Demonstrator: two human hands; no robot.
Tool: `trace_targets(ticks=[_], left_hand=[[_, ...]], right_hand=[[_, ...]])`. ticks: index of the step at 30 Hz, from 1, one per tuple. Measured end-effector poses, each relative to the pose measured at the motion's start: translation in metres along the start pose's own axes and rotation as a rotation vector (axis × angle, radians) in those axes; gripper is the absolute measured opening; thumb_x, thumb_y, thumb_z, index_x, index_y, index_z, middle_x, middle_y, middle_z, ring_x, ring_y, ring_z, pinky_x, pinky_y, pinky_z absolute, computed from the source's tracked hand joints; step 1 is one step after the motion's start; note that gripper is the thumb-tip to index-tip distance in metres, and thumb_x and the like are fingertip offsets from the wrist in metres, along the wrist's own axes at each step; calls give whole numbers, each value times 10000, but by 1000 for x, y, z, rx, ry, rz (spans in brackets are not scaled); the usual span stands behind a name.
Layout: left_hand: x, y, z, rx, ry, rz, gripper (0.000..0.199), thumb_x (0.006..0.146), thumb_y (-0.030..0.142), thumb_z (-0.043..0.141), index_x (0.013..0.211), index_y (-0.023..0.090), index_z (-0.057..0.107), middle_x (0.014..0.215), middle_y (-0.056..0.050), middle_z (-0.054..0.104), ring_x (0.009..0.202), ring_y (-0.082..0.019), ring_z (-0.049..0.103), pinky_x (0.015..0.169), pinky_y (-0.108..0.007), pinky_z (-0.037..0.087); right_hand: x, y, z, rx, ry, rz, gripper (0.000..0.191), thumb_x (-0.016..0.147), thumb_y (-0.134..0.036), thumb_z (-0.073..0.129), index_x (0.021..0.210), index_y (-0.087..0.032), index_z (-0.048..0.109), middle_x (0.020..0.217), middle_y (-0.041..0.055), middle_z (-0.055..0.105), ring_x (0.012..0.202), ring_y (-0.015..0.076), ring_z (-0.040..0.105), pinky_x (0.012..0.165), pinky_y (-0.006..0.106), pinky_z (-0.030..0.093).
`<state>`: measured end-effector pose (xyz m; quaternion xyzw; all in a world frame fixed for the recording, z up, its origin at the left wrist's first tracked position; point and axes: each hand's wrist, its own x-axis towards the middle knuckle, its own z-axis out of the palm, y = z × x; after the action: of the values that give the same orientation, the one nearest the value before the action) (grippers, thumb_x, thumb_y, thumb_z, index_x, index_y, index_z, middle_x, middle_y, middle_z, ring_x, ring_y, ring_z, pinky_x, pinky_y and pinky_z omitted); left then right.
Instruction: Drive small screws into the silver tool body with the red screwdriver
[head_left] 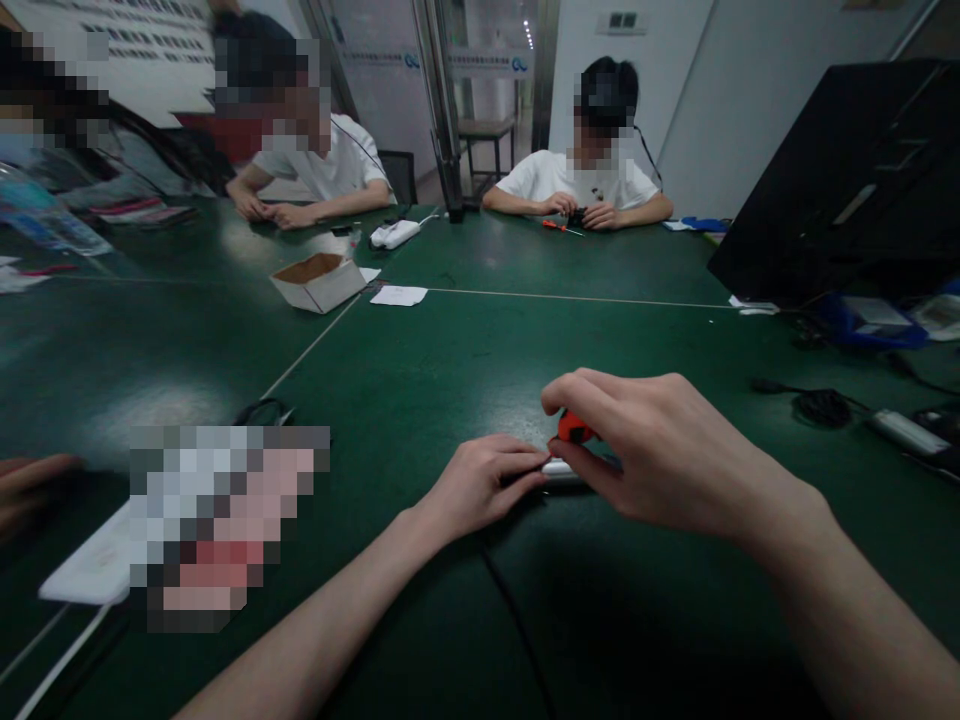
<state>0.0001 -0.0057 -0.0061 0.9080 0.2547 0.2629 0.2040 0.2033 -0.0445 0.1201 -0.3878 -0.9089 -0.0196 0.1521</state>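
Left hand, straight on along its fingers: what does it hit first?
The white bar, which the fingertips of the left hand seem to touch; past it, likely the right hand, though depth is unclear.

Past the left hand (487, 482) and right hand (660, 450), green tabletop (480, 350) is lying open; a white box (330, 290) is standing far left, while a black cable (821, 408) and large black panel (847, 190) are crowding the right.
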Motion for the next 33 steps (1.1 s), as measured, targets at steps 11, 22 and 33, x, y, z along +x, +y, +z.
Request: trace_targets(ticks=[11, 22, 33], left_hand=[[-1, -1, 1, -6, 7, 2, 223, 961, 269, 513, 957, 181, 718, 935, -58, 707, 891, -180, 654, 760, -277, 519], [0, 1, 0, -7, -6, -11, 221, 956, 261, 513, 937, 185, 720, 936, -53, 707, 890, -179, 651, 754, -271, 512], [-1, 0, 1, -32, 21, -11, 221, 958, 282, 519, 983, 178, 713, 908, -51, 709, 837, -170, 659, 723, -267, 514]], right_hand=[[0, 1, 1, 48, 5, 9, 239, 857, -208, 546, 1078, -164, 467, 927, 1, 584, 699, 124, 554, 533, 241, 327], [-1, 0, 0, 76, 11, 5, 198, 876, -192, 529, 1058, -178, 453, 867, -13, 570, 626, 105, 514, 505, 225, 306], [0, 3, -1, -34, 9, -22, 194, 931, -382, 539, 938, -200, 472, 774, -35, 561, 599, 117, 507, 499, 244, 282]])
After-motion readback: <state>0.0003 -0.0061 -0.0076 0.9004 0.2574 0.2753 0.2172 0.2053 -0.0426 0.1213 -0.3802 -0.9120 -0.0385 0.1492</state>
